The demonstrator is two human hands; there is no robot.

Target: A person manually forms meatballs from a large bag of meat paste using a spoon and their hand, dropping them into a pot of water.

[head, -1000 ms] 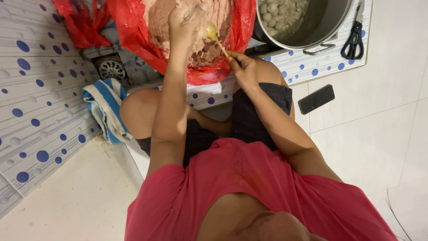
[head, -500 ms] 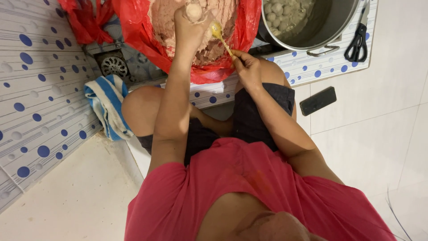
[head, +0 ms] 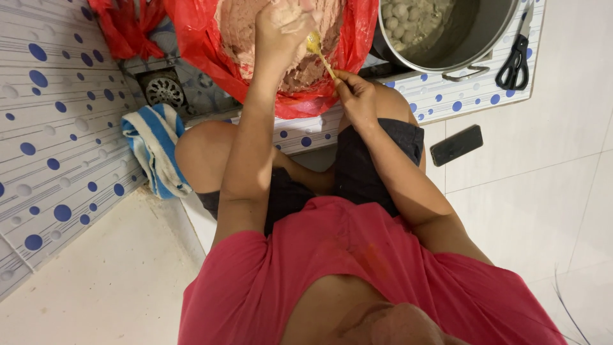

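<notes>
Paste (head: 255,25), pinkish-grey and thick, heaped in a red plastic bag (head: 204,45) at the top of the view, on blue-dotted floor tile. Left hand (head: 281,25) closed in a fist over the heap, smeared with paste, a lump squeezed up at the top of the fist. Spoon (head: 318,52), small and yellowish, bowl touching the fist on its right side, handle slanting down and to the right toward the body. Right hand (head: 354,96) pinched shut on the handle's lower end, just beside the bag's near edge, so the lump sits up and to the left of that grip, along the spoon's own line. Metal pot (head: 447,38) of pale round balls in cloudy water just right of the bag, nearer the right hand. Black-handled scissors (head: 514,61) beyond the pot. Dark phone (head: 456,145) on white tile near the right knee. Striped blue and white cloth (head: 153,147) by the left knee, round floor drain (head: 164,91) above it.
</notes>
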